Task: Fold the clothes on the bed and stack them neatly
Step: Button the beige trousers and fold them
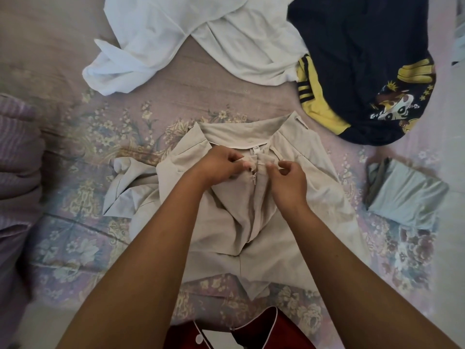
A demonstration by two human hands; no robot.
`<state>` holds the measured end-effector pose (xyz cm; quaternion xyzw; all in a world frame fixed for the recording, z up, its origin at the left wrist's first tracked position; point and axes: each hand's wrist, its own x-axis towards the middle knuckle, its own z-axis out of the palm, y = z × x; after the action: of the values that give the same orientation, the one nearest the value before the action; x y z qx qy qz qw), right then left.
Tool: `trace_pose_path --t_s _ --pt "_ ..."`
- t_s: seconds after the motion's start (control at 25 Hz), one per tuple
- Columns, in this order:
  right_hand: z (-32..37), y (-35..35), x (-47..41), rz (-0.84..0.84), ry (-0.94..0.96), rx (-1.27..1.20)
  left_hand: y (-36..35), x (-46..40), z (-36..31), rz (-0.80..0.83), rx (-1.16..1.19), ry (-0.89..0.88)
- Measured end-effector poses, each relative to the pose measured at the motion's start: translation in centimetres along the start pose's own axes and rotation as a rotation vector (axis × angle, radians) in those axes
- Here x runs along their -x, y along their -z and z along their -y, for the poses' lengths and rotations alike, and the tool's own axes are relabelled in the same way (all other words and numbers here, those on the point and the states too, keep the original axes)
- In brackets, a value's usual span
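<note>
Beige trousers (289,235) lie spread on the floral bed sheet (83,238), waistband away from me and fly open. My left hand (221,165) pinches the left flap of the waistband at the fly. On the other side my right hand (289,180) pinches the right flap. A crumpled white garment (201,39) lies at the far middle. Beside it, at the far right, is a navy and yellow printed garment (364,59). A folded pale grey-green garment (407,195) rests on the right.
A bunched purple striped blanket (17,157) fills the left edge. Part of a dark red garment with white piping and a button (256,331) shows at the bottom, close to me. Bare sheet lies between the trousers and the white garment.
</note>
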<state>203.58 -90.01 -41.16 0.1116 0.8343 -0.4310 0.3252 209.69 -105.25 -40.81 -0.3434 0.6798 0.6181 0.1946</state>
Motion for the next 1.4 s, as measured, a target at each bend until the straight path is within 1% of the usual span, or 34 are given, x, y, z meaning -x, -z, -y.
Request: trace_pose_path --t_s 0.08,0.12,0.2,0.28,0.32,0.4,0.48,0.72,0.84,0.96,1.04,1.2,1.28,1.4 --pt "0.1 0.2 -0.6 0.055 -0.013 -0.040 -0.4 0.0 0.4 -0.047 0.026 0.025" --pt "0.2 0.2 -0.7 0.101 -0.034 -0.090 -0.7 0.1 0.6 -0.100 0.035 0.043" --pt "0.4 0.2 -0.5 0.173 -0.110 -0.234 -1.9 0.3 0.9 -0.286 0.113 0.091" --pt "0.4 0.2 0.2 0.214 -0.149 -0.356 -3.5 1.0 1.0 -0.471 0.322 0.178" --pt "0.3 0.4 0.6 0.231 -0.148 -0.381 -4.4 1.3 1.0 -0.501 0.455 0.224" --pt "0.0 0.9 1.5 0.263 -0.130 -0.382 -6.1 2.2 0.9 -0.465 0.692 0.298" --pt "-0.4 1.3 2.0 0.281 -0.116 -0.368 -7.0 2.7 0.8 -0.439 0.773 0.315" --pt "-0.5 1.8 2.6 0.232 -0.105 -0.334 -8.0 2.9 0.6 -0.499 0.737 0.225" --pt "-0.7 1.9 3.0 0.215 -0.073 -0.381 -8.0 3.0 0.3 -0.516 0.681 0.205" --pt "-1.1 2.1 3.2 0.170 -0.040 -0.401 -7.9 3.1 -0.2 -0.429 0.625 0.241" --pt "-1.2 2.2 3.1 0.146 -0.046 -0.400 -7.9 3.2 -0.7 -0.383 0.702 0.299" --pt "-1.0 2.3 3.2 0.184 -0.045 -0.400 -7.5 3.2 -1.1 -0.394 0.838 0.331" --pt "-0.9 2.3 3.3 0.210 -0.065 -0.451 -7.3 3.2 -0.9 -0.377 0.830 0.336" --pt "-0.7 2.6 2.6 0.225 -0.140 -0.591 -7.0 3.2 -0.5 -0.326 0.742 0.317"
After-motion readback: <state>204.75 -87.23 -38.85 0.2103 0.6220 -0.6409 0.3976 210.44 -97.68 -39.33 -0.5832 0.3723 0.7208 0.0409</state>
